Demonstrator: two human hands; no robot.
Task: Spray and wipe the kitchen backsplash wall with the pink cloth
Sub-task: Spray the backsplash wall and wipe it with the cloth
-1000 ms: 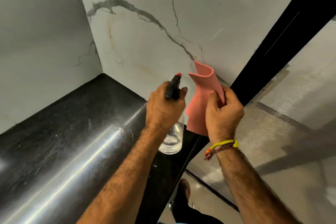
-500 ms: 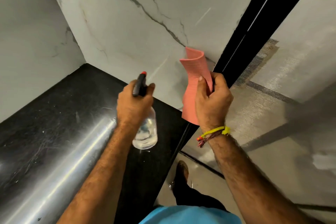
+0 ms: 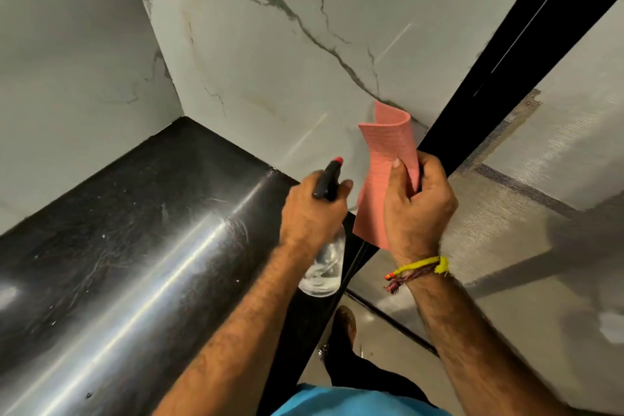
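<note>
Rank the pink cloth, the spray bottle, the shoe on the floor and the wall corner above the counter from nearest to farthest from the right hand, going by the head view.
From the right hand:
1. pink cloth, gripped in it.
2. spray bottle, just left, in the left hand.
3. shoe, below on the floor.
4. wall corner, far left, behind the counter.

I see open air between hands and marble wall; wall face itself bare across its whole veined stretch. Left of it, side wall meets it in corner, boxing in reach that way. Black counter below is flat and bare, hand can sweep over it. Right edge blocked by black frame running diagonally. Left hand with spray bottle and right hand with pink cloth sit close together, narrow gap only.
</note>
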